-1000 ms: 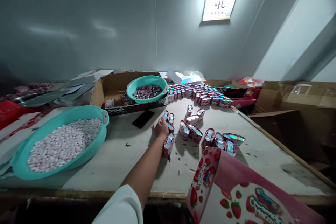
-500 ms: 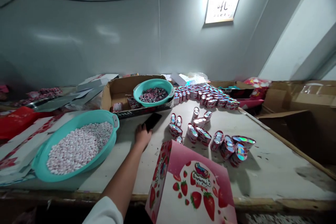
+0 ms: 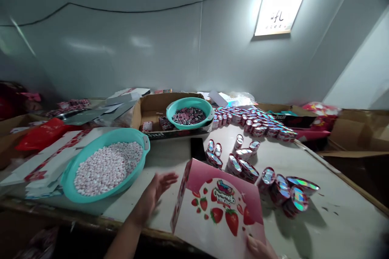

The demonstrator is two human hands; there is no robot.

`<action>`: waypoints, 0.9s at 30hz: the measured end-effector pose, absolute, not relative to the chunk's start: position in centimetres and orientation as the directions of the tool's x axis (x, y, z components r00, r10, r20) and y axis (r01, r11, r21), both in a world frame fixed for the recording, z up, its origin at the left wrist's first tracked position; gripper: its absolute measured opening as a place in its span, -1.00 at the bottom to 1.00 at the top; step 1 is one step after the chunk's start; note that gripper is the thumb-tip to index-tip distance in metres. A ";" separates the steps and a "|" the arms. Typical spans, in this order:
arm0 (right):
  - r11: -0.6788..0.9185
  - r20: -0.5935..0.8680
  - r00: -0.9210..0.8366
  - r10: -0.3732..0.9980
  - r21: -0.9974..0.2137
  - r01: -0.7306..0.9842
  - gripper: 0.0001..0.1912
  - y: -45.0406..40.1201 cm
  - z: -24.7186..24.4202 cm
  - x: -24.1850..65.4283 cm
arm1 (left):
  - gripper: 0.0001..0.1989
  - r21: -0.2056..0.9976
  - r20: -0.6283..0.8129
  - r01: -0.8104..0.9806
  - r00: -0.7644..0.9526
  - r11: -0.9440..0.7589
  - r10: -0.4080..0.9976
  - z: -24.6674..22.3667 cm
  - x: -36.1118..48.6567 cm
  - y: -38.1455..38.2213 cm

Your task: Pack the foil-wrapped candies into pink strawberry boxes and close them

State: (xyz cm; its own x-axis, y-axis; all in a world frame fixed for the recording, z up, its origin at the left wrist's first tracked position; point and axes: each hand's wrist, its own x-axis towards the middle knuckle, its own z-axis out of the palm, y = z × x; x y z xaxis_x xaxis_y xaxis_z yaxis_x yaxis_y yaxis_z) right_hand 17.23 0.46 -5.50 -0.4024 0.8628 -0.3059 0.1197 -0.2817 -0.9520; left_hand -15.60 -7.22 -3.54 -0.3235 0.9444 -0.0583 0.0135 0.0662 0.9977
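A pink carton printed with strawberries [image 3: 219,206] stands on the near edge of the table [image 3: 331,226]. My right hand [image 3: 258,247] grips its lower right corner at the bottom of the view. My left hand [image 3: 156,192] hovers just left of the carton, flat, fingers spread, holding nothing. Small shiny candy packs [image 3: 282,188] lie scattered right behind the carton. A black phone [image 3: 197,148] lies behind it.
A big teal basin of white-pink candies [image 3: 106,166] sits at left. A smaller teal bowl of round caps [image 3: 189,112] rests on a cardboard tray [image 3: 152,109]. Rows of packs [image 3: 255,119] line the back. Flat cartons [image 3: 45,162] lie far left; open boxes [image 3: 358,133] stand right.
The strawberry carton came in from the lower right to the table's near middle. My left hand drew back from the packs and phone toward the carton's left side. The view swung left.
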 end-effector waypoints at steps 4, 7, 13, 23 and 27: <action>-0.334 -0.270 -0.556 0.786 -0.943 -0.013 -0.28 -1.2 -2.0 11.9 | -0.02 0.991 0.049 0.131 -0.432 0.009 0.900 -5.7 -13.6 -15.2; -0.399 -0.305 -0.642 0.703 -0.917 -0.002 -0.31 -1.0 -1.1 8.5 | -0.05 0.917 0.089 0.378 -0.505 0.128 0.858 -6.9 -12.6 -17.3; 0.146 -0.084 -0.533 0.842 -0.916 0.374 -0.22 1.2 -3.2 5.4 | -0.32 0.757 0.231 0.553 -0.725 0.349 0.649 -8.9 -13.6 -17.3; 0.360 0.127 -0.656 0.744 -0.903 0.235 -0.24 -1.9 -5.4 7.3 | -0.40 0.617 0.197 0.622 -0.716 0.483 0.670 -11.9 -18.3 -16.4; 0.435 0.121 -0.654 0.747 -0.833 0.342 -0.36 0.2 -5.0 2.7 | -0.43 0.438 0.130 0.660 -0.718 0.611 0.683 -12.0 -20.6 -13.5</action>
